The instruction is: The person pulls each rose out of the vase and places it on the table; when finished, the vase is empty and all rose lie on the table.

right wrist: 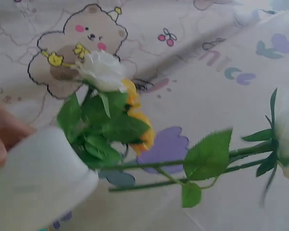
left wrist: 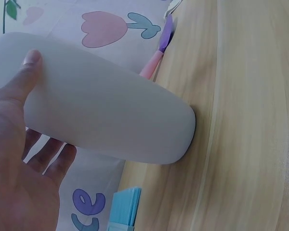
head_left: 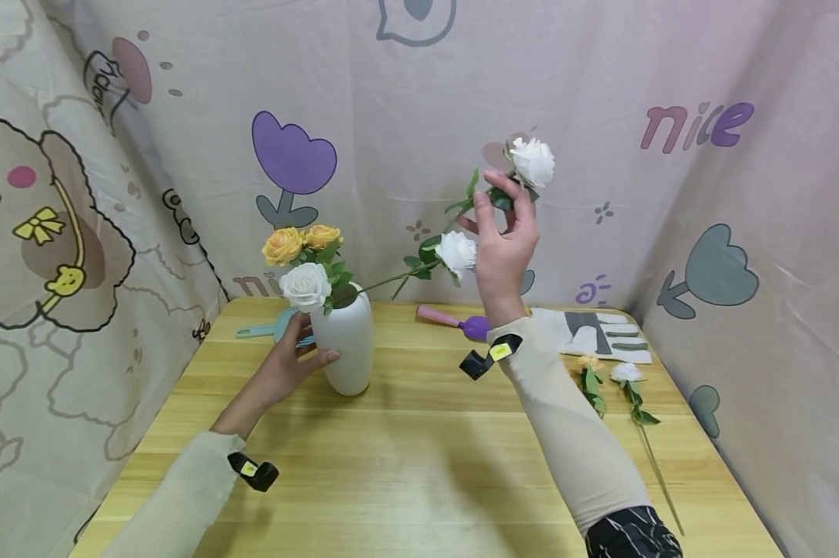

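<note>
My left hand (head_left: 290, 364) grips the side of a white vase (head_left: 347, 349), thumb across the front and fingers behind. In the left wrist view the vase (left wrist: 111, 106) fills much of the picture. It holds two yellow roses (head_left: 283, 246), a white rose (head_left: 306, 287) and another white rose (head_left: 456, 252) leaning far out to the right. Up above to the right, my right hand (head_left: 506, 252) pinches a white rose (head_left: 533, 163) just below its bloom. That rose's stem slants down leftward; its cut end (right wrist: 116, 189) is outside the vase mouth in the right wrist view.
At the table's right lie a yellow rose (head_left: 590, 380), a white rose (head_left: 626, 373) and a white-and-grey glove (head_left: 604, 333). Behind the vase are a purple trowel with pink handle (head_left: 440, 315) and a light-blue tool (head_left: 255, 332). Printed curtains surround the wooden table (head_left: 391, 480).
</note>
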`<action>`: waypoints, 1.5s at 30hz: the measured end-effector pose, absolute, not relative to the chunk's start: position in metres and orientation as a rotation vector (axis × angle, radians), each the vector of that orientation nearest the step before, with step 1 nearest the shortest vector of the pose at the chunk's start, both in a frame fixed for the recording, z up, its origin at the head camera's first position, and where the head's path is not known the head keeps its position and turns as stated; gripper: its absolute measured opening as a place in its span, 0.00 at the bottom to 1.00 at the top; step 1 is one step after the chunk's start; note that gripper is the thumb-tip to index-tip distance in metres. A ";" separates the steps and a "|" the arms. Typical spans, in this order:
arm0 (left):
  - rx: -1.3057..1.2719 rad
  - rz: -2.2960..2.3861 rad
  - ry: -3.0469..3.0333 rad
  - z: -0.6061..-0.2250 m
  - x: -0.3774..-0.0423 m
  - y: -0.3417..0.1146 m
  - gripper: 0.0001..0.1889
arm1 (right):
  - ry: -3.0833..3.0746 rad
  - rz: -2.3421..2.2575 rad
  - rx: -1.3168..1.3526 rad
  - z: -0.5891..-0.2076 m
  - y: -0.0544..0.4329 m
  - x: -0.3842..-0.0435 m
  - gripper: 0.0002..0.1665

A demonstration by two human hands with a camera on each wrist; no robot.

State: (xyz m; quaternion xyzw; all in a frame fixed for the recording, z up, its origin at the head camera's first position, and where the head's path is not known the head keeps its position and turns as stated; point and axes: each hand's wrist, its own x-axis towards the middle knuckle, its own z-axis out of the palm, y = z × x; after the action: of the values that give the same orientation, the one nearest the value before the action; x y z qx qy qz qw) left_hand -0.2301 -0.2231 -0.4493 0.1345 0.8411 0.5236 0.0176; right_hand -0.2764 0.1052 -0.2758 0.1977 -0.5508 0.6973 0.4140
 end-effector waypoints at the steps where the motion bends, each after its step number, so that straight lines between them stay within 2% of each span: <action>1: 0.417 1.626 2.613 -0.449 -0.230 -0.223 0.44 | -1.381 1.768 0.503 -0.277 0.110 -0.276 0.15; 9: 0.434 1.644 2.604 -0.451 -0.231 -0.223 0.45 | -1.470 1.861 0.408 -0.291 0.140 -0.274 0.13; 19: 0.452 1.659 2.587 -0.447 -0.232 -0.219 0.46 | -1.612 1.860 0.371 -0.323 0.177 -0.256 0.17; 26: 0.435 1.649 2.597 -0.447 -0.232 -0.219 0.45 | -1.541 1.963 0.305 -0.343 0.203 -0.248 0.14; 45: 0.437 1.631 2.608 -0.449 -0.231 -0.222 0.44 | -1.318 1.940 0.238 -0.325 0.215 -0.249 0.11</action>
State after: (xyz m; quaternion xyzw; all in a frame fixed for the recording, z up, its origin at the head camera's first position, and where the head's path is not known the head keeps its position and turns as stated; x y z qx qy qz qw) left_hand -0.2308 -0.2223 -0.4487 0.1406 0.8393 0.5250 0.0174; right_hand -0.2494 0.2148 -0.3255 0.0935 -0.5166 0.7605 0.3821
